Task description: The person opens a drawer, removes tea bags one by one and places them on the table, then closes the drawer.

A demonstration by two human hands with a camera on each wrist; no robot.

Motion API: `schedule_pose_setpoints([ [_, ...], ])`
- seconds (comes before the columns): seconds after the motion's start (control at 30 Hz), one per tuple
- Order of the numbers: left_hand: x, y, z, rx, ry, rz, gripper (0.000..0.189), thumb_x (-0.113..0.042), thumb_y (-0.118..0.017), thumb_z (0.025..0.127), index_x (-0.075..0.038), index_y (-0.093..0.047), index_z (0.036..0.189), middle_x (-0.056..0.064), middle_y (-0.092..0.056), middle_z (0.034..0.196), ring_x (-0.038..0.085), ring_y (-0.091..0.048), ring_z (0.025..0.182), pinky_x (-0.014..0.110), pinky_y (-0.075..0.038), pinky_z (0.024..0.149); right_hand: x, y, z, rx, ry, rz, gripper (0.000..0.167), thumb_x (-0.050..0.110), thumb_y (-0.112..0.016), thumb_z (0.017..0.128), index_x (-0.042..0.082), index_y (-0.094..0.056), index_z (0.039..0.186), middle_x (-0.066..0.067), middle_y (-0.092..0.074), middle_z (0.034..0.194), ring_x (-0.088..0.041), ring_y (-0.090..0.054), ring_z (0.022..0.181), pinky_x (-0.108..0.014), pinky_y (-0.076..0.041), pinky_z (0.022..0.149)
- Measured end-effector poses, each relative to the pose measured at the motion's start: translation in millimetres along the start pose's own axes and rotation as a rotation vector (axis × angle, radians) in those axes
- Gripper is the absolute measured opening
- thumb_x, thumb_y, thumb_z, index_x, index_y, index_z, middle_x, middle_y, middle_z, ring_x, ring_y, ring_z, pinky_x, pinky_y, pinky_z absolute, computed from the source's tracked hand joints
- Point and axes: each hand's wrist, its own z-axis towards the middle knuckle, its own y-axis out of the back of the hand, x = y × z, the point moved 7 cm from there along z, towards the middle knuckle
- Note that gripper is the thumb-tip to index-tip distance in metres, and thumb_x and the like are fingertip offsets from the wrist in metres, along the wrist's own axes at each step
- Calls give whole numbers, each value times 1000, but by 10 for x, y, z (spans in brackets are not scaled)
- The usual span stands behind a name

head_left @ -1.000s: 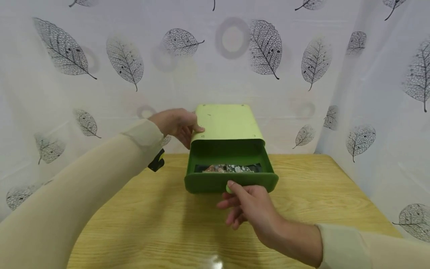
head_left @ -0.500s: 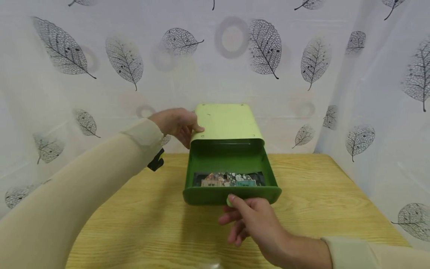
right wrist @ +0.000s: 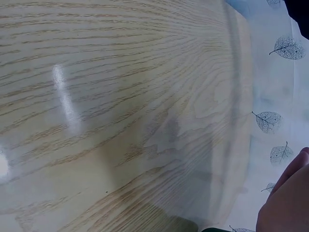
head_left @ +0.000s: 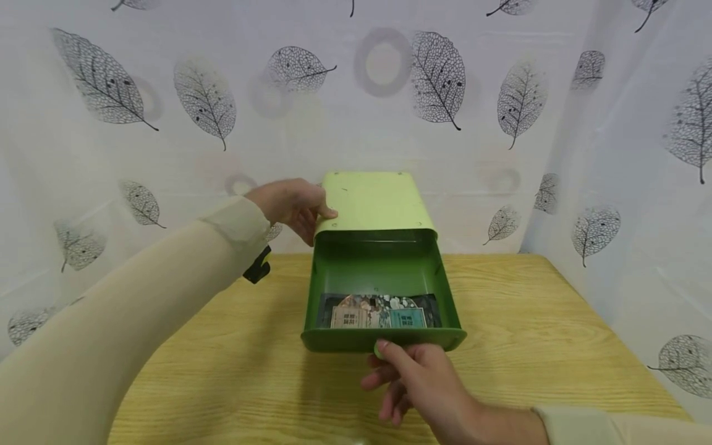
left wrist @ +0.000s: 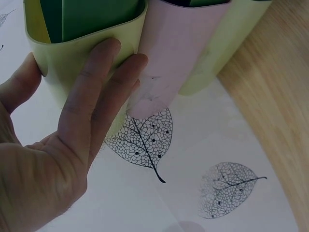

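A pale yellow-green drawer box (head_left: pixel 375 201) stands toward the back of the table, with its dark green drawer (head_left: pixel 384 340) pulled well out. Flat packets (head_left: pixel 381 312) with a floral print lie inside at the drawer's front. My left hand (head_left: pixel 295 204) holds the box at its left edge, thumb on top and fingers along the side, as the left wrist view confirms. My right hand (head_left: pixel 431 380) pinches the small light green knob (head_left: pixel 381 350) on the drawer front between thumb and fingers. In the right wrist view only part of that hand shows.
Below the top box, the left wrist view shows a pink drawer box (left wrist: pixel 178 48) and another yellow-green one (left wrist: pixel 212 58) in the stack. A leaf-print curtain (head_left: pixel 356 111) hangs behind the wooden table (head_left: pixel 517 321). A black-and-yellow item (head_left: pixel 258 266) hangs under my left sleeve.
The right hand has drawn the green drawer toward me, uncovering more of its inside and the packets. My left hand keeps its place on the box.
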Motion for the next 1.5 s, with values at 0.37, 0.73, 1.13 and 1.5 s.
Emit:
schedule_pose_setpoints([
  [0.37,-7,-1,-53,7,-6,-20,32,-21,-56,102,4,-55,122,27,-62,120,42,-68,103,45,-63,81,-89,21,3,32,5,-2,43,35,-54,101,-5,-63,112,-5,-72,80,-11,-59,50,-23,-51,47],
  [0.73,-13,-3,-44,10,-3,-17,32,-22,-57,102,4,-54,122,27,-62,120,42,-68,102,45,-64,79,-148,58,15,9,24,-8,38,32,-53,101,-4,-62,107,-2,-66,73,-10,-54,48,-22,-45,43],
  [1.13,-92,39,-119,20,-9,77,42,-16,-55,101,8,-47,134,31,-62,121,42,-69,100,44,-63,83,-201,64,17,37,6,-14,39,32,-51,101,-5,-62,111,-1,-65,71,-10,-54,47,-22,-45,43],
  [1.5,-132,13,-146,-5,-4,91,40,-14,-55,101,9,-48,133,31,-63,118,42,-70,98,41,-64,77,-250,54,12,74,-32,-2,46,36,-49,101,-6,-59,117,-2,-64,73,-10,-54,50,-23,-46,46],
])
